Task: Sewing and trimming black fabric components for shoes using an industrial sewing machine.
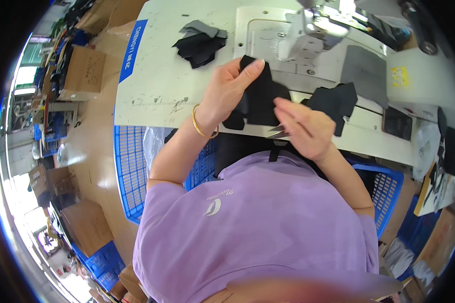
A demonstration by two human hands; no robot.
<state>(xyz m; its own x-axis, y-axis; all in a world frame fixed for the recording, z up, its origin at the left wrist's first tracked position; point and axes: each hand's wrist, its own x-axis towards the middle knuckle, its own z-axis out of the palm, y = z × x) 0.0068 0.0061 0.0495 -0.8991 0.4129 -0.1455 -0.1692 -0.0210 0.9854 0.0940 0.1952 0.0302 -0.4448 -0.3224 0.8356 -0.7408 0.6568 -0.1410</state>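
My left hand (232, 88) pinches the top of a black fabric piece (262, 101) between thumb and fingers, above the table's front edge. My right hand (308, 129) is closed around what look like thread snips (278, 132); only their pointed metal blades show below the fingers. Its fingertips are at the right edge of the black piece, and whether they also grip the cloth is hard to tell. Just right of that hand lie more black fabric pieces (333, 101). A small pile of black and grey pieces (201, 48) rests on the table to the left.
The sewing machine head (313, 35) stands beyond my hands on the white table (156, 91). A grey fabric sheet (366, 73) lies to its right. Blue plastic baskets (129, 166) sit below the table edge. Cardboard boxes (83, 73) are on the left.
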